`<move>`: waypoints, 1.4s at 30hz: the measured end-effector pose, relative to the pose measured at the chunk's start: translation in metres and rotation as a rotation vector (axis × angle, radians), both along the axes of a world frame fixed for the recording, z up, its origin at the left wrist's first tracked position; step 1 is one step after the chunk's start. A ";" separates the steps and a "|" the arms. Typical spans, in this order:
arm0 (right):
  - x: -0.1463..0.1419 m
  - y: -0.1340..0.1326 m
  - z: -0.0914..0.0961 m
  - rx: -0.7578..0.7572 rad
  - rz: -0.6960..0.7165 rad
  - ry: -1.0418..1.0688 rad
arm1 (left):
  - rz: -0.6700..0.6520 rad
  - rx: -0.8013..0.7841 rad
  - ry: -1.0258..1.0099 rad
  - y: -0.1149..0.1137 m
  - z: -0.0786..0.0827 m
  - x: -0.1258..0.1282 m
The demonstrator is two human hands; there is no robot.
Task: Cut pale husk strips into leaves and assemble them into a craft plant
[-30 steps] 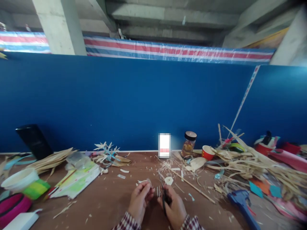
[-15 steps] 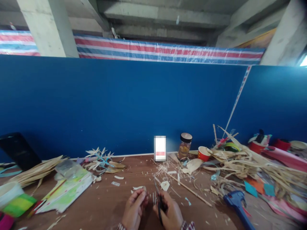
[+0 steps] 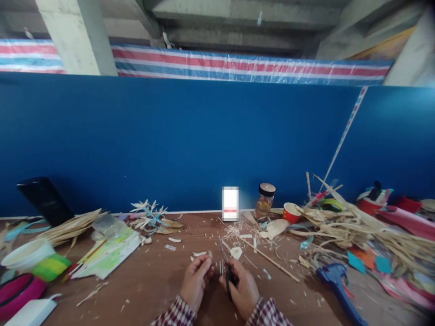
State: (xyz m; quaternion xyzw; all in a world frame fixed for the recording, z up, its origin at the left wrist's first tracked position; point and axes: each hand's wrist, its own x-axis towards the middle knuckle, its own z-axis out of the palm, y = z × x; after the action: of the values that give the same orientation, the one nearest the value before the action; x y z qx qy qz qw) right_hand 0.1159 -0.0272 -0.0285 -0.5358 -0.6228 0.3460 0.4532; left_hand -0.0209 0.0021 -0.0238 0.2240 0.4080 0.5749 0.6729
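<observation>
My right hand (image 3: 243, 284) is closed round the dark handles of a pair of scissors (image 3: 229, 278), whose narrow blades point up and away over the table. Just left of it, my left hand (image 3: 197, 280) is closed in a pinch, thumb against fingers. A small pale sliver shows at its fingertips, too small to name. Between the hands lie a few thin white strips (image 3: 221, 266). Beyond the scissors are a cream-coloured scrap (image 3: 235, 252) and a heap of fine pale shavings (image 3: 234, 232) on the brown table (image 3: 136, 299).
A blue glue gun (image 3: 335, 280) lies at right, below a pile of dried husk strips (image 3: 353, 226). A lidded jar (image 3: 265, 201) and red paper cup (image 3: 291, 213) stand at the back. A thin stick (image 3: 272, 260) lies ahead. Leftward are a painted sheet (image 3: 112, 253) and cups.
The view has tilted down and turned slightly left, showing more of both checked sleeves and the table's left side. Both hands keep nearly the same pose, the scissors still in the right one.
</observation>
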 end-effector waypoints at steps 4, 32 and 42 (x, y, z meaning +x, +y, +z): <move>0.001 0.000 0.000 0.009 0.007 -0.011 | -0.005 0.018 0.019 0.001 -0.001 0.000; 0.013 0.011 -0.017 -0.069 0.072 -0.159 | 0.045 0.064 0.080 0.004 -0.014 0.008; 0.008 0.000 -0.008 -0.026 0.068 -0.162 | 0.008 0.073 0.089 -0.006 0.005 0.005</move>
State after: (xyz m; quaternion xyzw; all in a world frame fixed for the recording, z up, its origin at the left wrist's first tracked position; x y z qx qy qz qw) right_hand 0.1239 -0.0271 -0.0364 -0.5465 -0.6706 0.3250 0.3822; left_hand -0.0164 -0.0034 -0.0187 0.2720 0.4170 0.5817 0.6433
